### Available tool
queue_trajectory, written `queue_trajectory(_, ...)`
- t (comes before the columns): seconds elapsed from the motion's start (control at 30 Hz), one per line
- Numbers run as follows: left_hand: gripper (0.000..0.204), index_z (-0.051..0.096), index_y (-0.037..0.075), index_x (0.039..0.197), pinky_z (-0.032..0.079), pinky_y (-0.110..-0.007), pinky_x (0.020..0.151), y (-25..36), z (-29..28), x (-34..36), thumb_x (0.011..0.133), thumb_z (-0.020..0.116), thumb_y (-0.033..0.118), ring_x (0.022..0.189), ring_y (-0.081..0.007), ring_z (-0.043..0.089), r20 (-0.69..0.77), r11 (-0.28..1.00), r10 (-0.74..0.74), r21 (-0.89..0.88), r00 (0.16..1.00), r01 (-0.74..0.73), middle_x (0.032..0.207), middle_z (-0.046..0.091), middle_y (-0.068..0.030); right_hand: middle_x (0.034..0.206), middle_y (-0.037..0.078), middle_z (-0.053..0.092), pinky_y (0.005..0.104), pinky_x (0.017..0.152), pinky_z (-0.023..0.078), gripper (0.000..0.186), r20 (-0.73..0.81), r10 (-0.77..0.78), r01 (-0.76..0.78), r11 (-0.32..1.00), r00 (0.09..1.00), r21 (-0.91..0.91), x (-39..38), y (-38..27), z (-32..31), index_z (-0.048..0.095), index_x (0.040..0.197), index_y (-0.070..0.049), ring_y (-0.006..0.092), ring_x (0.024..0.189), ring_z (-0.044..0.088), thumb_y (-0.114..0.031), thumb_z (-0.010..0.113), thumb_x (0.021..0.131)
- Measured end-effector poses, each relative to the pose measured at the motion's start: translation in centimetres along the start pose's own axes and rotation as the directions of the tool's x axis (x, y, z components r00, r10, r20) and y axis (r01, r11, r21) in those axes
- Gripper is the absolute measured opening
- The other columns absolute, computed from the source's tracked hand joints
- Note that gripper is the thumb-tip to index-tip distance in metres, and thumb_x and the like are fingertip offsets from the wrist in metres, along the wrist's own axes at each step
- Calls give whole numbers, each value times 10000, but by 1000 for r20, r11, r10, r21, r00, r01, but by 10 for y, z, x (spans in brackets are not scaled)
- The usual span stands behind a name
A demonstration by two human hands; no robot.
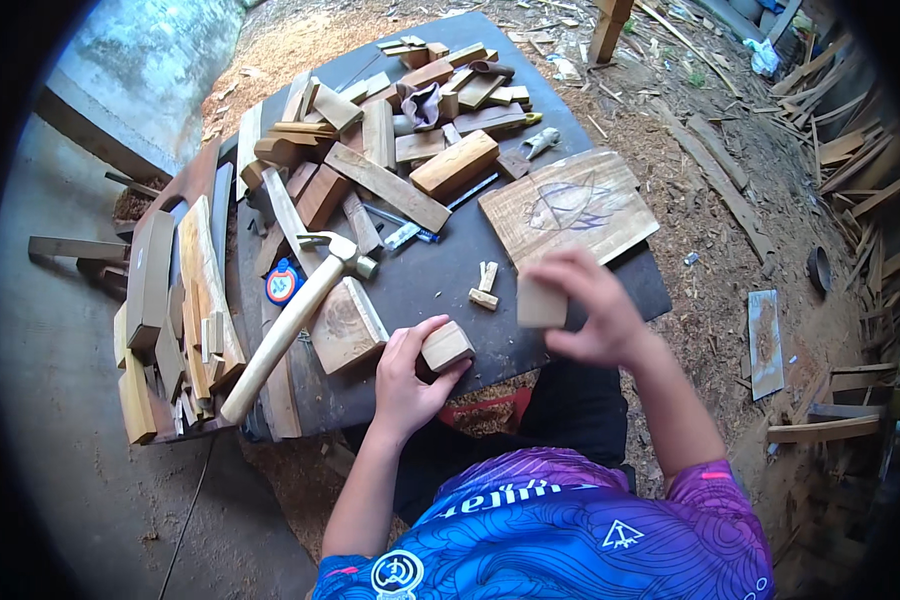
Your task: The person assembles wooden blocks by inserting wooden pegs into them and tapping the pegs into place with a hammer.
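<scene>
My left hand (410, 372) is closed around a small pale wooden block (447, 346) at the table's near edge, thumb and fingers on its sides. To its right, my right hand (595, 312) grips a second small wooden block (541, 303), slightly blurred, above the dark tabletop (470, 290). Between the two blocks and a little farther off lie small wood pieces (484, 288). Just left of my left hand sits a thicker wood block (346, 326), with a claw hammer (305, 310) leaning across by it.
A heap of wood offcuts (378, 185) covers the far side of the table. A board with pen drawing (570, 205) lies at the right. A blue round tape measure (283, 283) is left of the hammer. Long planks (202, 280) lean at the left; scrap wood (860, 200) piles far right.
</scene>
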State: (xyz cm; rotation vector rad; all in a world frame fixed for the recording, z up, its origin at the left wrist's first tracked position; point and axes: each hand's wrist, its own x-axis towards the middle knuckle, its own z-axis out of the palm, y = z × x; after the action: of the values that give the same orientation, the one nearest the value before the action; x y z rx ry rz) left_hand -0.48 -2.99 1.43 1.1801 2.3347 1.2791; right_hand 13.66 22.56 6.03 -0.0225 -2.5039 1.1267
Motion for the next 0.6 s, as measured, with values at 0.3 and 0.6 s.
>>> queue_trajectory(0.3,569,683,80,1256,539,-389,930,-4,-1,2,731,899,105,1046,-291,684,15,998,58,-6,998,-58,1131,718,-112,1292,91,596,470,1037,509,585,-63,-161,143,963,985,-230,-22,10,52,640,1246,-157,325,1199,617,-72,828,698)
queue_trajectory(0.6,597,665,89,1304,526,-356,948,-3,-4,-1,750,885,87,1067,-236,689,58,997,42,-63,997,-38,1147,718,-88,1243,83,674,536,1167,428,662,5,-62,62,998,998,-29,-31,8,44,604,1339,-153,317,1208,638,-87,854,730)
